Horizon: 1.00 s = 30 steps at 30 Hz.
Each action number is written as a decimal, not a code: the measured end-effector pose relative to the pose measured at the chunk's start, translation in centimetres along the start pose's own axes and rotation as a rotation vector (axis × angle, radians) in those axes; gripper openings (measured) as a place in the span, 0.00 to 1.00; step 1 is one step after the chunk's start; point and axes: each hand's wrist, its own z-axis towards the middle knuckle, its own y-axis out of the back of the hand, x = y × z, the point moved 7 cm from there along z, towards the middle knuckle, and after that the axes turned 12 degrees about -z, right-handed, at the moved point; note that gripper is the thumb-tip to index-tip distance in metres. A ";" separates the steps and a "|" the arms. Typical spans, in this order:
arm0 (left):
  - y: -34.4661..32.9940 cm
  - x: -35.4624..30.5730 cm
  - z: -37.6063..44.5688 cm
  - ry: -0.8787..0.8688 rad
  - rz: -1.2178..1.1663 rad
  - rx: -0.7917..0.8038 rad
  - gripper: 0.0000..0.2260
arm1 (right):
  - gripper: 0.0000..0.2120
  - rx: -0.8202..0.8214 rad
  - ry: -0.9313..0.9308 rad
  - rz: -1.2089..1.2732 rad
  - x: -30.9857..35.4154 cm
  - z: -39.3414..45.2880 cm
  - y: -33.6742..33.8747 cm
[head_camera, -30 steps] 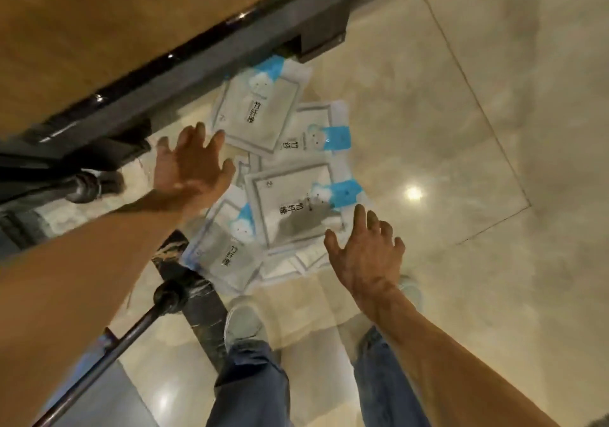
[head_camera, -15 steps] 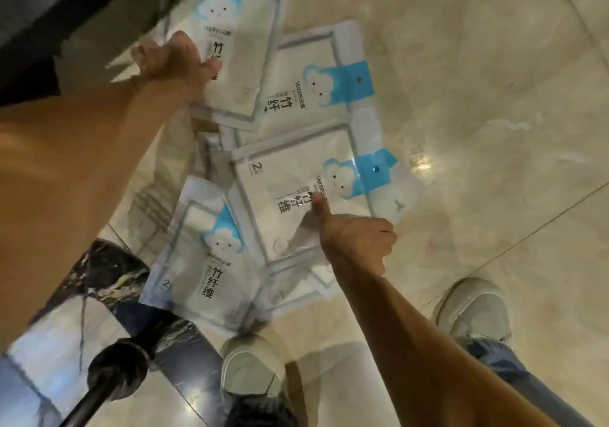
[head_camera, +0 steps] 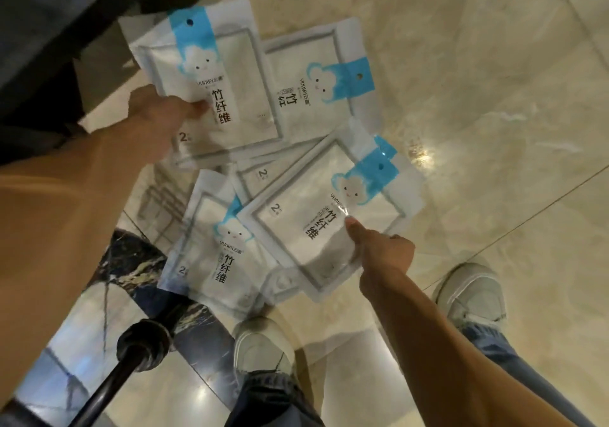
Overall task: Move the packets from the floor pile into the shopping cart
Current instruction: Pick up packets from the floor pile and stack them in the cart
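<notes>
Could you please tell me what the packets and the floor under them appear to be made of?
The packets look like thin glossy plastic film: glare and wrinkles show on the packet that the right hand pinches. The floor looks like polished stone or ceramic tile, given its reflections and joint lines.

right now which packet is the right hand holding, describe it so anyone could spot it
Find the pile of white packets on the beige floor, then its side nearest the shoes. The right hand pinches the tilted packet lying on top there, its blue tab pointing up and right, overlapping its neighbours.
</notes>
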 end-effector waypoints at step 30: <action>13.9 -29.5 -46.1 -0.014 -0.285 0.261 0.15 | 0.13 0.408 0.666 -0.281 29.6 -43.4 29.6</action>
